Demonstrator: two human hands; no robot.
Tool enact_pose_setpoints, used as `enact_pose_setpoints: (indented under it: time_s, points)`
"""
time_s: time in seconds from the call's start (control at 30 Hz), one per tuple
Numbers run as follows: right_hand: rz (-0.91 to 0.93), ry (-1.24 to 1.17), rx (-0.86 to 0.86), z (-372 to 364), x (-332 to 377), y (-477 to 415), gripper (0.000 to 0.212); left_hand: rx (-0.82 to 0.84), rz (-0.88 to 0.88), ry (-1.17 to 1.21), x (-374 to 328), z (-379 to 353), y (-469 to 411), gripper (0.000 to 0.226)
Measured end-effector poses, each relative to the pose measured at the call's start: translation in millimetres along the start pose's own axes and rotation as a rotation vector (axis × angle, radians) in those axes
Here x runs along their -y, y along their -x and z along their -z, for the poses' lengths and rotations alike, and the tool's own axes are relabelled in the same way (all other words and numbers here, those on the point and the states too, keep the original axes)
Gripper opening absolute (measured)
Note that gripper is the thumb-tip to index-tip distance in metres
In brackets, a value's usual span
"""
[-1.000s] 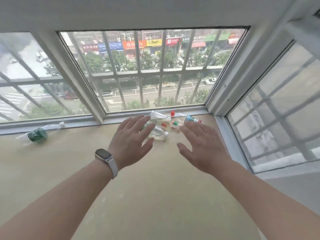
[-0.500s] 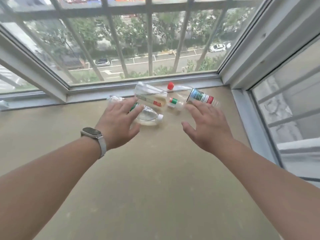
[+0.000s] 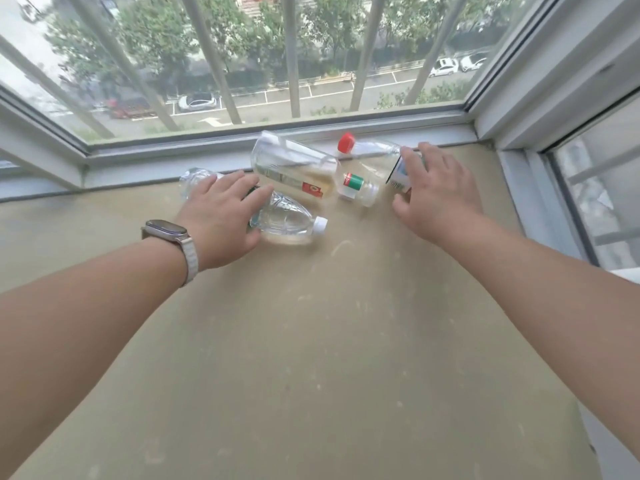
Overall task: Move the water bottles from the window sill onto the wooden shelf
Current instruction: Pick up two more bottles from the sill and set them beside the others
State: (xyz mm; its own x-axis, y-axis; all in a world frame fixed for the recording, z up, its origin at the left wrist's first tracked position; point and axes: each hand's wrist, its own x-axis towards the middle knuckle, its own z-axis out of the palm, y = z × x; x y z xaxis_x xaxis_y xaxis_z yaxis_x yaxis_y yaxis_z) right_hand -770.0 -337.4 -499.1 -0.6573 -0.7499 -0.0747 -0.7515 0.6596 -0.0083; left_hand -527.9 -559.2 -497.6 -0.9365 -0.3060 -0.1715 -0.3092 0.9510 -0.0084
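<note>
The near and middle window sill (image 3: 311, 358) lies bare, giving both forearms open passage up to the cluster. At the far edge four water bottles (image 3: 294, 171) lie on their sides close together, some apparently touching, hemmed by the window frame (image 3: 207, 150) behind and the corner frame (image 3: 519, 174) at right. The left hand (image 3: 221, 216) covers the nearest bottle and the right hand (image 3: 436, 188) the rightmost, leaving only narrow gaps between them.

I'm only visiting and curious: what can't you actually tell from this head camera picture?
- Wooden shelf: nowhere in the head view, outside the frame.
- White-capped bottle: its label hidden under the left hand.
- Red-capped bottle: lower end covered by the right hand.
- Whether either hand grips yet: palms face away.
</note>
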Motion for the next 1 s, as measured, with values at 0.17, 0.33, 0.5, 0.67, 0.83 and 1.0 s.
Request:
enact_pose_setpoints:
  time_s: [0.17, 0.33, 0.5, 0.67, 0.83, 1.0]
  points:
    - [-0.048, 0.023, 0.075, -15, -5, -17, 0.079, 0.006, -0.015, -0.006, 5, -8, -12, 0.075]
    - [-0.074, 0.025, 0.084, -17, -3, -23, 0.077, -0.015, -0.039, -0.051, 6, -11, -19, 0.074]
    - [-0.074, -0.002, 0.087, -16, 2, -10, 0.077, -0.048, -0.023, -0.030, 5, -11, -14, 0.068]
    - [-0.108, -0.083, 0.015, -10, 1, 9, 0.079, -0.033, 0.027, 0.029, -6, -6, -3, 0.066]
    - [-0.154, -0.219, -0.047, 9, 6, 37, 0.079, -0.036, 0.115, 0.174, -24, 9, 8, 0.065]
    - [-0.204, -0.366, -0.151, 37, 14, 73, 0.075, -0.094, 0.219, 0.338, -52, 34, 33, 0.067]
